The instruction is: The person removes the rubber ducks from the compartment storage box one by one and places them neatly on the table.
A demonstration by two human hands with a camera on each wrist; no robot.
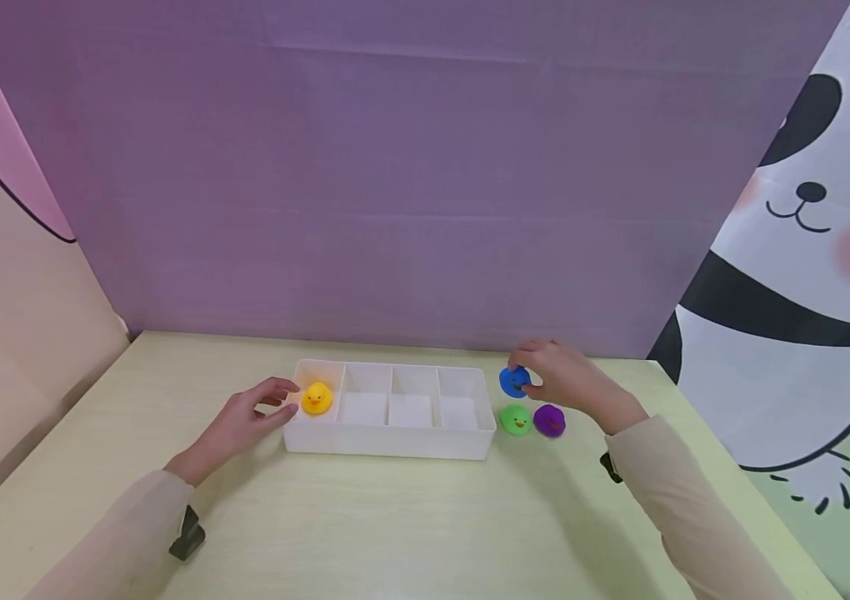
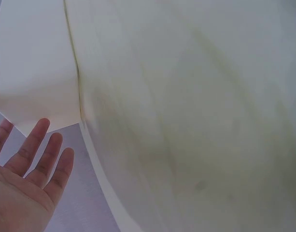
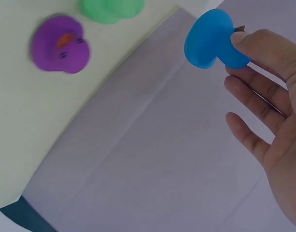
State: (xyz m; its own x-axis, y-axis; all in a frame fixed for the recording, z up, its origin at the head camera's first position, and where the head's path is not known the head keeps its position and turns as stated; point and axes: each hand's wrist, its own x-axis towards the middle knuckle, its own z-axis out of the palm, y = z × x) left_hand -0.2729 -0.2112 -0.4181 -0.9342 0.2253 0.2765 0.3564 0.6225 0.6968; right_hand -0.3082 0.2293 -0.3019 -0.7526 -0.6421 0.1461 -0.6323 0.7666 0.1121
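Observation:
Between thumb and fingers, my right hand [image 1: 563,375] pinches a blue rubber duck [image 1: 514,382] just right of the white divided box [image 1: 387,443]. The right wrist view shows that blue duck held by its head, above the table. A yellow rubber duck [image 1: 317,398] sits in the box's leftmost compartment. My left hand [image 1: 248,421] is at the box's left end, fingers apart and lightly bent, holding nothing; whether it touches the box I cannot tell. In the left wrist view its fingers [image 2: 50,152] are spread beside the box's wall.
A green rubber duck [image 1: 517,420] stands on the table close to the box's right end. Beside it is a purple rubber duck [image 1: 549,421]. A purple backdrop [image 1: 425,208] rises behind the table [image 1: 395,533], and a panda picture [image 1: 807,275] covers the right side.

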